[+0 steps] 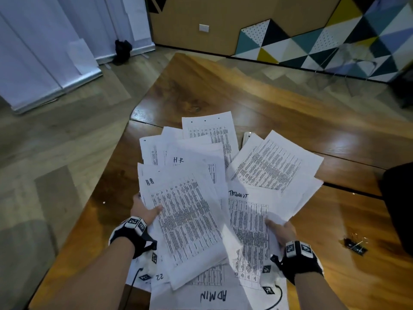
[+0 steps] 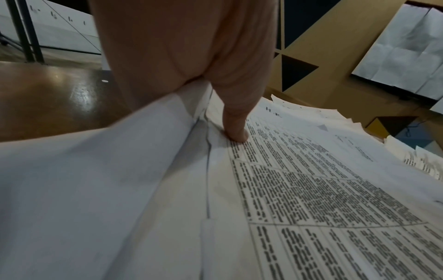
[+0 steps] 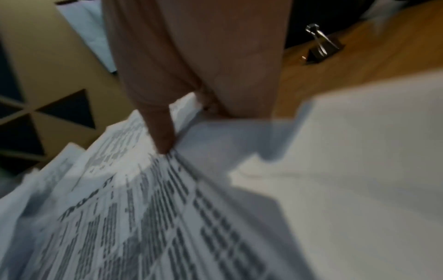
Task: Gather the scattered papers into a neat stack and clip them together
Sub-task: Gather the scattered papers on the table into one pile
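A loose fan of printed papers (image 1: pixel 201 198) is held over the wooden table (image 1: pixel 290 104), sheets skewed in several directions. My left hand (image 1: pixel 144 210) pinches the left edge of the bundle, thumb (image 2: pixel 236 130) pressed on a printed sheet (image 2: pixel 311 189), fingers underneath. My right hand (image 1: pixel 280 230) pinches the right side the same way, thumb (image 3: pixel 163 136) on top of the blurred sheets (image 3: pixel 143 217). A black binder clip (image 1: pixel 355 245) lies on the table to the right of my right hand, also visible as the binder clip (image 3: pixel 322 46) in the right wrist view.
A sheet marked ADMIN (image 1: pixel 212 296) lies lowest, near the front edge. A small white object (image 1: pixel 247 136) peeks out behind the papers. A dark shape (image 1: pixel 400 202) sits at the table's right edge. The table's left edge (image 1: pixel 107 166) drops to the floor.
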